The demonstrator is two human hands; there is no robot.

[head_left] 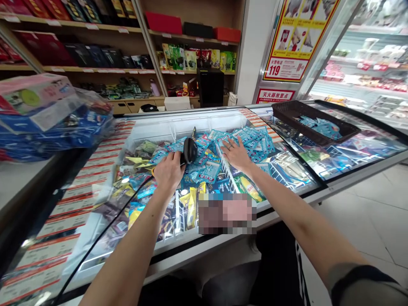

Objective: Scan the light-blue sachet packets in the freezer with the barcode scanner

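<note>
My left hand (168, 170) is wrapped around the handle of a black barcode scanner (190, 151), its head tilted over a heap of light-blue packets (205, 170). A thin black cable (127, 203) trails from it toward the lower left. With fingers spread, my right hand (236, 154) rests over more light-blue packets (259, 140), to the right of the scanner. Whether these packets lie on the glass or inside the freezer (149, 121) I cannot tell for all of them. Yellow wrappers (191, 204) show in front of the heap.
A dark brown crate (346, 125) holding some blue packets sits on the freezer's right side. Plastic-wrapped boxes (57, 114) stand at the left. Price labels (86, 182) line the glass. Behind are stocked shelves (188, 36) and a fire notice (291, 42).
</note>
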